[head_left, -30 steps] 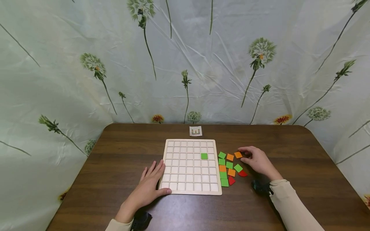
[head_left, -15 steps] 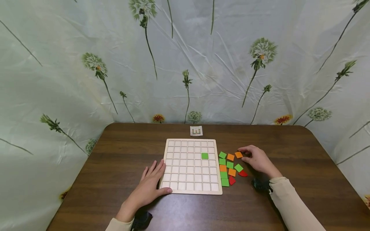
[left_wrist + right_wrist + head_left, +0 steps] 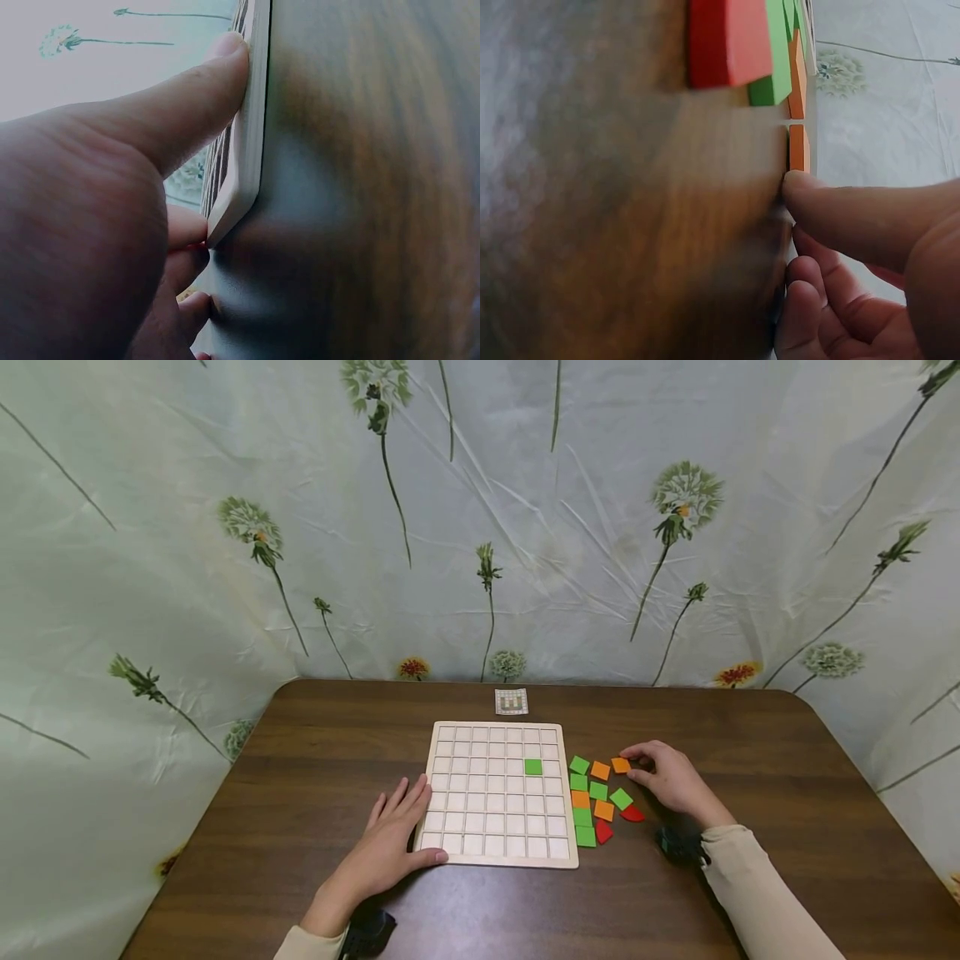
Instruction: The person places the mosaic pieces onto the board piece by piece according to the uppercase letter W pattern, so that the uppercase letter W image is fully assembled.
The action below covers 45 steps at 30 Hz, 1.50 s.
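A pale wooden grid board (image 3: 497, 862) lies on the table, with one green square tile (image 3: 533, 767) in a cell toward its upper right. My left hand (image 3: 386, 843) rests at the board's lower left corner, fingers straight along the left edge and thumb on the front border; the left wrist view shows the thumb (image 3: 187, 97) on the rim. To the right of the board, my right hand (image 3: 670, 781) pinches an orange square tile (image 3: 620, 765) between thumb and index finger. That tile (image 3: 799, 146) is down at table level, its far side hidden in the right wrist view.
Several loose green and orange square tiles (image 3: 597, 791) lie along the board's right edge, with two red curved pieces (image 3: 632, 813) among them. A small printed pattern card (image 3: 512, 702) is behind the board. A flower-printed curtain (image 3: 562, 568) hangs beyond the table's back edge.
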Each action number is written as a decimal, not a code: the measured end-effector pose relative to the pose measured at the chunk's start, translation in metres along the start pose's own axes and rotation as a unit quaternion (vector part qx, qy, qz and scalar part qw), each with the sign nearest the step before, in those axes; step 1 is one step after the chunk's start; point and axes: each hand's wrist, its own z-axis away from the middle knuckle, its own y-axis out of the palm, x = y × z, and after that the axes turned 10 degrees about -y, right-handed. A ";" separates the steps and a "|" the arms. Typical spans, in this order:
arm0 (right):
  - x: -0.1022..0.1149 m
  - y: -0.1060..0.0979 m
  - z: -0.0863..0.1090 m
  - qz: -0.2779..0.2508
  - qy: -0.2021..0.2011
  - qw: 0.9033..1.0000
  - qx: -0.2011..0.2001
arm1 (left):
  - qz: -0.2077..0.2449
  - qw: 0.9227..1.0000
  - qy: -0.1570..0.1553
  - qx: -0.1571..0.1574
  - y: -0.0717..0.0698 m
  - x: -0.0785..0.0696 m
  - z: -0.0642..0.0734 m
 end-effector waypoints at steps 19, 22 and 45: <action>0.011 -0.001 -0.001 0.002 0.015 1.000 -0.020 | 0.001 1.000 -0.004 -0.002 0.000 0.001 0.000; 0.015 -0.001 -0.001 0.001 0.017 1.000 -0.020 | 0.002 1.000 -0.004 0.000 0.001 0.001 0.000; 0.050 0.009 -0.003 -0.032 -0.003 0.999 -0.035 | 0.002 1.000 -0.003 0.001 0.001 0.001 0.000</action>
